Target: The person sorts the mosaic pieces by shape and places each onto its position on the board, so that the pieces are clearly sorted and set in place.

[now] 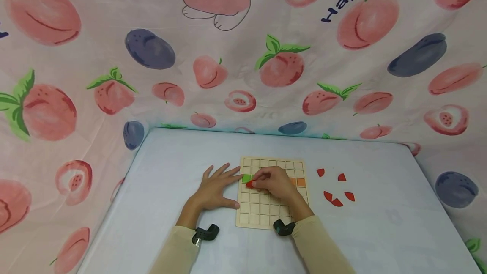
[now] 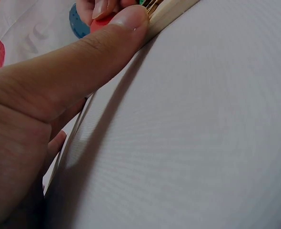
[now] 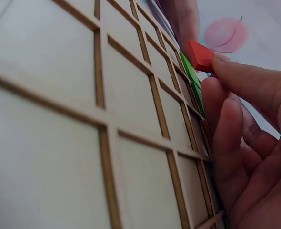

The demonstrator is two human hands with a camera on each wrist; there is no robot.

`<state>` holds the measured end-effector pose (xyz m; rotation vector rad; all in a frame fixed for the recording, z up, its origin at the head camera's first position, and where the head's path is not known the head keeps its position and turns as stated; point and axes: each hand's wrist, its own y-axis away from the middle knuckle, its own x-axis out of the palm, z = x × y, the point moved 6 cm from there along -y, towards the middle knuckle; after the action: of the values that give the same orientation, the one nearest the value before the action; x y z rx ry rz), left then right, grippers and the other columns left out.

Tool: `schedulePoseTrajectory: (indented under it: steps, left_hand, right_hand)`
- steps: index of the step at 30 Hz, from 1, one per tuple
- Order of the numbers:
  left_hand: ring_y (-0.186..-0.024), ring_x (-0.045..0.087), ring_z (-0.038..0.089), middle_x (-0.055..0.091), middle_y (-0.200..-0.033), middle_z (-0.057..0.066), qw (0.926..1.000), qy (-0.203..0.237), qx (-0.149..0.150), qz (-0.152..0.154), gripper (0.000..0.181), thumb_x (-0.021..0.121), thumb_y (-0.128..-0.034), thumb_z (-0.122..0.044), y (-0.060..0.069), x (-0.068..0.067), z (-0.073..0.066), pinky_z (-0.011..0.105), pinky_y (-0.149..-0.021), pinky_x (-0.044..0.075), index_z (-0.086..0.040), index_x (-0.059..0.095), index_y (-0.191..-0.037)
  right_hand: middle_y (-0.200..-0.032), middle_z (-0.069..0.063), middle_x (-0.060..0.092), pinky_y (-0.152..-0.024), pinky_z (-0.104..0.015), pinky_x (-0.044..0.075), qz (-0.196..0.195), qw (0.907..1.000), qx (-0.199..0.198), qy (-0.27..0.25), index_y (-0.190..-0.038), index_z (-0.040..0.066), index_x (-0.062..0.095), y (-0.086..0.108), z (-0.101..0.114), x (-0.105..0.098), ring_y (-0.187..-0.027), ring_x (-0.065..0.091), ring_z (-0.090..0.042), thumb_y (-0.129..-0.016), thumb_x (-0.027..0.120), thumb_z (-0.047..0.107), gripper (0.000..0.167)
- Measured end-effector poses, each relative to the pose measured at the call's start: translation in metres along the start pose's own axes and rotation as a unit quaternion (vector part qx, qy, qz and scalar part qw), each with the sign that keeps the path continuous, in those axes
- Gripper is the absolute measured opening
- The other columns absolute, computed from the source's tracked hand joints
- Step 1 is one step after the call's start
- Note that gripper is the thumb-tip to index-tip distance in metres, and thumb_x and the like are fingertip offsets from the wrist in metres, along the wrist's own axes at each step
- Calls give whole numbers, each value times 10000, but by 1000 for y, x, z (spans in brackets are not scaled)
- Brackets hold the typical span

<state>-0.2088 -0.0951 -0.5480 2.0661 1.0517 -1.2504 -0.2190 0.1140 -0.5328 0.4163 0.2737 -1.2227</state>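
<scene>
My right hand point(image 1: 277, 182) pinches a red piece point(image 3: 201, 56) with curved sides between thumb and fingers. It holds the piece over the left part of a wooden grid board point(image 1: 258, 220), close to a green square point(image 1: 246, 178) lying in a cell. Orange pieces point(image 1: 301, 182) sit in the same row at the right, partly behind the right hand. My left hand point(image 1: 214, 190) lies spread at the board's left side, its thumb touching the edge. In the left wrist view, the left thumb point(image 2: 83, 59) covers part of the red piece point(image 2: 101, 23).
Several loose red pieces point(image 1: 337, 202) lie on the white tabletop point(image 1: 384, 223) right of the board. A fruit-patterned cloth point(image 1: 236, 71) hangs behind the table. Each wrist carries a small black device point(image 1: 207, 232).
</scene>
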Motion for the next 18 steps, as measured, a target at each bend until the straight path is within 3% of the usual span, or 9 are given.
schedulePoseTrajectory:
  steps: [9,18]
  left_hand:
    - [-1595,164,252,318,-1670,-120,9999,66,72,-113,955,755,-724,-746,1,0,1,657,-1230,32,-326,476,-1534]
    - [-1598,151,245,300,-1675,-129,10000,18,66,-44,958,746,-730,-752,-1,2,3,653,-1233,24,-331,461,-1542]
  right_hand:
    - [-799,-5,748,-617,-289,536,-23,9990,395,-190,-910,140,796,-5,0,8,-677,657,-160,-857,830,199,87]
    - [-745,21,721,-565,-270,518,-306,9973,660,50,-879,155,806,-6,-1,10,-593,624,-136,-829,851,214,89]
